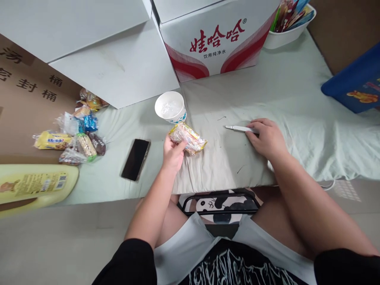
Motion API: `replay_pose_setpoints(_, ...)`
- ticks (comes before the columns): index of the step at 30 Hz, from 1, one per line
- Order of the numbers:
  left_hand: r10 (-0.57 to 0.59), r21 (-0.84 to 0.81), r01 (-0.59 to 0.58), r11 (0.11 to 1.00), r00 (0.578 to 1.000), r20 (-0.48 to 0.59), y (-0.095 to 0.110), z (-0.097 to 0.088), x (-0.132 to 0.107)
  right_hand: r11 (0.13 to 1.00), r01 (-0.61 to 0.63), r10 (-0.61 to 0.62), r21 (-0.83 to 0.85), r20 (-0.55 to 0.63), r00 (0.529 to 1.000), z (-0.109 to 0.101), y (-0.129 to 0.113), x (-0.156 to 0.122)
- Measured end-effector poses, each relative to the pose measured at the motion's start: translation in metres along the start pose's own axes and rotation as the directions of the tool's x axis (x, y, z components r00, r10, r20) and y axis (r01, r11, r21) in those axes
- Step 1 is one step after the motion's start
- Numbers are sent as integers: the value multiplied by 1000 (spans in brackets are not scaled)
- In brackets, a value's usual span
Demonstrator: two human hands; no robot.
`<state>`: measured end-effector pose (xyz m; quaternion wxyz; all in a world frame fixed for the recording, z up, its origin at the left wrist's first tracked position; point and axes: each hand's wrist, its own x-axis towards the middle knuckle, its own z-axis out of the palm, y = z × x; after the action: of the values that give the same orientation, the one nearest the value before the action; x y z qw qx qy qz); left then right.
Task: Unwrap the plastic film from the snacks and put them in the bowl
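My left hand (173, 152) is closed on a wrapped snack packet (187, 137), clear with yellow and red print, held just above the pale green sheet (225, 158). A white paper cup (170, 107) stands right behind the packet. My right hand (266, 137) lies on the sheet with its fingers curled over the handle of a small silver craft knife (237, 128), whose tip points left. About a hand's width of sheet separates packet and knife.
A black phone (135, 159) lies left of my hand. Several wrapped snacks (77, 136) are piled further left, by a yellow bottle (34, 184). A white and red carton (218, 37), white boxes and a tub of packets (289, 21) stand behind; a blue item (356, 85) is at right.
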<state>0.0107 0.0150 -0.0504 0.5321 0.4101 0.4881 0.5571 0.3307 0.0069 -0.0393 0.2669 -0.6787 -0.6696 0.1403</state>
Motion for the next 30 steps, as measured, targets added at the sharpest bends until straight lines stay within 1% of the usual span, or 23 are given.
replay_pose_setpoints(2,16,26,-15,1000,1000,-16,-2,1,2,997,-58,59,44,-27,998,-4,-11,-2)
replay_pose_setpoints(3,26,46,-25,999,999,-21,-3,3,2,992,-82,84,99,-21,996,-6,-21,-5)
replay_pose_setpoints(4,39,67,-37,997,999,-23,-4,5,1,979,-100,99,180,11,995,-6,-33,-8)
replay_pose_setpoints(6,71,107,-68,992,997,-23,-4,10,-1,909,-141,87,393,151,985,-4,-59,-17)
replay_pose_setpoints(7,89,125,-86,988,996,-21,-4,12,-3,857,-160,49,491,231,972,-2,-71,-22)
replay_pose_setpoints(8,105,142,-102,985,994,-16,-4,15,-4,807,-179,11,563,288,957,1,-82,-26)
replay_pose_setpoints(10,124,169,-122,978,992,1,-4,18,-6,739,-205,-38,641,344,938,9,-97,-31)
replay_pose_setpoints(12,130,182,-131,974,991,15,-4,20,-8,716,-220,-51,663,364,930,16,-104,-32)
replay_pose_setpoints(14,131,200,-133,971,991,23,-5,20,-9,714,-218,-75,666,382,921,20,-105,-31)
replay_pose_setpoints(19,136,245,-151,958,988,75,-6,19,-12,763,-160,-105,626,364,926,23,-102,-28)
replay_pose_setpoints(21,144,237,-161,958,986,86,-6,19,-13,775,-160,-105,611,375,921,22,-101,-28)
replay_pose_setpoints(23,151,210,-161,964,986,65,-5,19,-13,780,-174,-103,600,398,911,21,-100,-28)
replay_pose_setpoints(26,134,140,-132,981,991,-7,-1,18,-11,805,-157,-119,572,415,902,20,-99,-29)
replay_pose_setpoints(30,101,31,-98,995,991,-93,11,7,-4,847,-106,-154,520,432,888,18,-97,-30)
